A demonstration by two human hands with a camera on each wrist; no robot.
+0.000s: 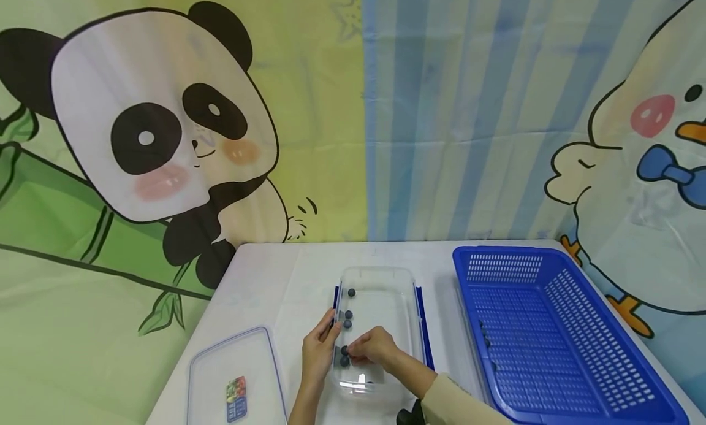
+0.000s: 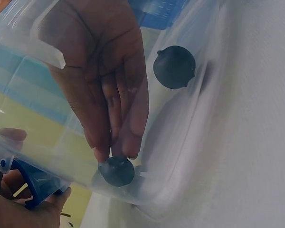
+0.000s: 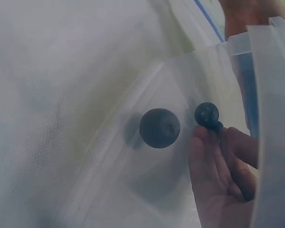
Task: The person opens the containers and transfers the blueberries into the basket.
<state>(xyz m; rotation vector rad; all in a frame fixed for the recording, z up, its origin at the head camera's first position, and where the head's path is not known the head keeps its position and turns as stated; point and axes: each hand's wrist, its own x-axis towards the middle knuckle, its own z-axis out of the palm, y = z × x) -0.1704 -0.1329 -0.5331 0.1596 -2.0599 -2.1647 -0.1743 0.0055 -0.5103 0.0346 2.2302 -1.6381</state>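
The right hand (image 1: 376, 346) pinches a dark ball (image 3: 206, 113) inside the clear box (image 1: 386, 311); the left hand (image 1: 320, 352) grips its side. Left on the tabletop (image 1: 295, 290), a lid (image 1: 220, 360) bears a sticker (image 1: 236, 399), print too small to read; right, a blue basket (image 1: 513, 251).

Left hand (image 1: 318, 353) points forward — right hand (image 1: 376, 346) angles leftward, fingers (image 2: 137, 99) extended.

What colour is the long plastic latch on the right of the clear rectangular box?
That long plastic latch is dark blue; the head view shows it best.
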